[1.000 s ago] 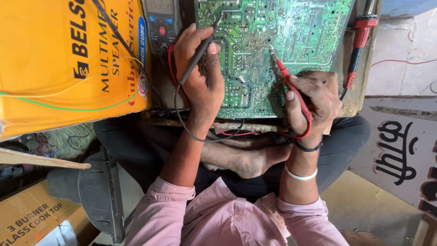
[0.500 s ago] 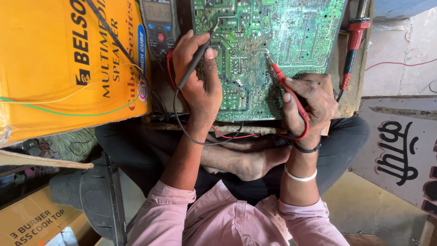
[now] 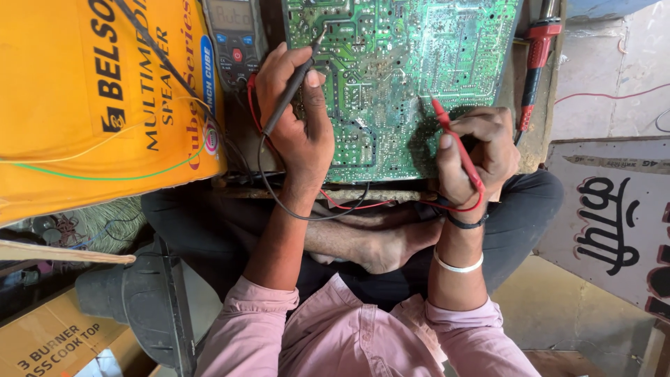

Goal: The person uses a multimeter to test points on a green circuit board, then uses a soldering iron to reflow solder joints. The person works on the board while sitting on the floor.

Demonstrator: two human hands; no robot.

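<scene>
A slim black test probe (image 3: 289,87) is pinched between the closed fingers of the left hand (image 3: 296,115), its tip set on the green, solder-dotted circuit board (image 3: 398,70). A red test probe (image 3: 453,143) is gripped by the curled fingers of the right hand (image 3: 478,153), its point also pressed to the board. A grey handheld multimeter (image 3: 234,38) is seen just left, beside a large yellow cardboard box (image 3: 91,98); a red-handled screwdriver (image 3: 534,66) lies at the board's right edge.

The red probe (image 3: 457,143) tip has shifted slightly lower on the circuit board (image 3: 398,77).
</scene>
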